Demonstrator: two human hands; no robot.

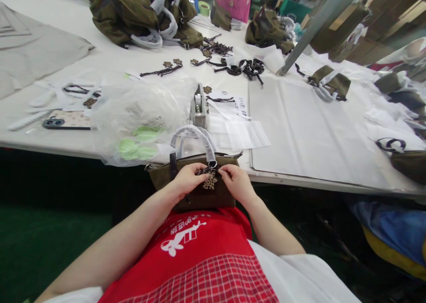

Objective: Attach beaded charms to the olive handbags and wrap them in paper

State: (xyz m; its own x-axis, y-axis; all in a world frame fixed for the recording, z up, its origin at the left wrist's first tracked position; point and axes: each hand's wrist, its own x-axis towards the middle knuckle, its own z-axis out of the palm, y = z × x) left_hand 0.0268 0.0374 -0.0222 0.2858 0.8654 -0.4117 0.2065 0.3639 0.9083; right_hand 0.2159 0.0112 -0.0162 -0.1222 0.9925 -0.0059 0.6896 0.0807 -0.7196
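Observation:
An olive-brown handbag (199, 198) rests between my body and the table edge, its handle (200, 134) wrapped in white film. From the metal ring at the handle's base hangs a leopard-print charm (210, 180) with a dark braided cord. My left hand (191, 177) pinches the cord just left of the charm. On the other side, my right hand (234, 179) has thumb and forefinger pressed together near the ring; whatever is between them is too small to make out.
A clear plastic bag (146, 112) with green pieces lies left of the handbag, near a phone (68, 120). Behind stand a metal tape dispenser (199, 105), braided cords (163, 70) and black straps (246, 68). A slanted metal pole (314, 30) rises at right. More olive bags (123, 17) lie farther back.

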